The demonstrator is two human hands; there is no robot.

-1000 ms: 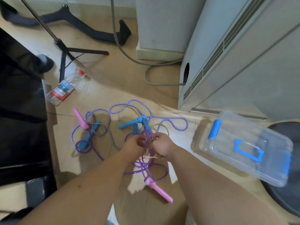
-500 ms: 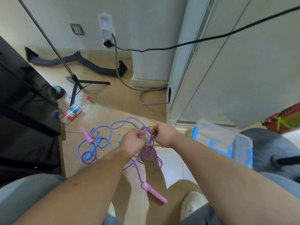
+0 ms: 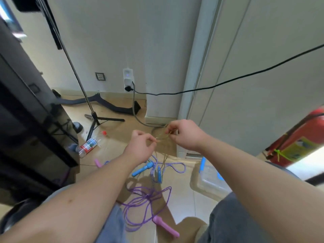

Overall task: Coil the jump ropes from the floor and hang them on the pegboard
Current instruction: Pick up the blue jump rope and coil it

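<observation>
A black cabinet point(image 3: 26, 137) blocks the left. A cable point(image 3: 245, 77) crosses the upper right. Ropes point(image 3: 149, 195) clutter the lower middle. Floor point(image 3: 114, 147) near the bottle point(image 3: 87, 145) is open.

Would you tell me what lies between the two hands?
Head view: a thin yellowish jump rope stretches from the left hand to the right hand, pinched by both.

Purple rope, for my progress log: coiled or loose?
Loose: the purple rope sprawls in uneven loops on the floor, its pink handle lying free.
</observation>
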